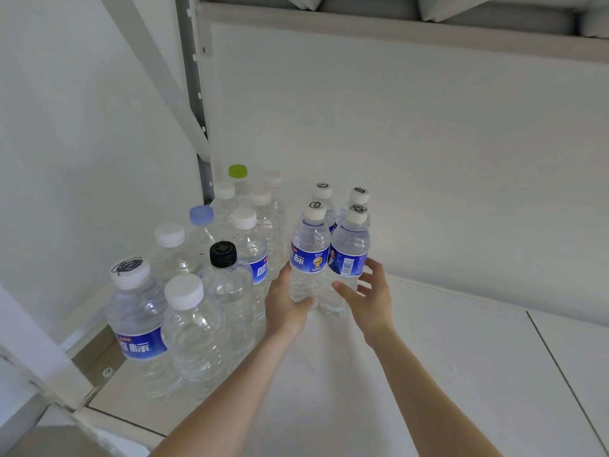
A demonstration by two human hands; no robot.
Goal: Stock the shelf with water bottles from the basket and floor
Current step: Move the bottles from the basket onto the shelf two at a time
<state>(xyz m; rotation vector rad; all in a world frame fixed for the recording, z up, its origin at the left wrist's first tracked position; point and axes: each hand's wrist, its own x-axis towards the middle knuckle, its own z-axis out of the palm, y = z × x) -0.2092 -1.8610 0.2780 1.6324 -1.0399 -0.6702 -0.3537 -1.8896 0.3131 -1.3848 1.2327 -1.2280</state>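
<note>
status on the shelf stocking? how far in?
Done: a cluster of bottles already stands upright at the left end of the shelf, plus two scribble-capped bottles at the back of a second group. In hand: the left hand grips one blue-labelled bottle, and the right hand, fingers spread, is at its neighbour. Left: unclear, since basket and floor are out of view; the shelf's right side looks unfilled.

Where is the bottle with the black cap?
The bottle with the black cap stands on the shelf in the left group of bottles, just left of the left hand and behind a white-capped bottle.
</note>
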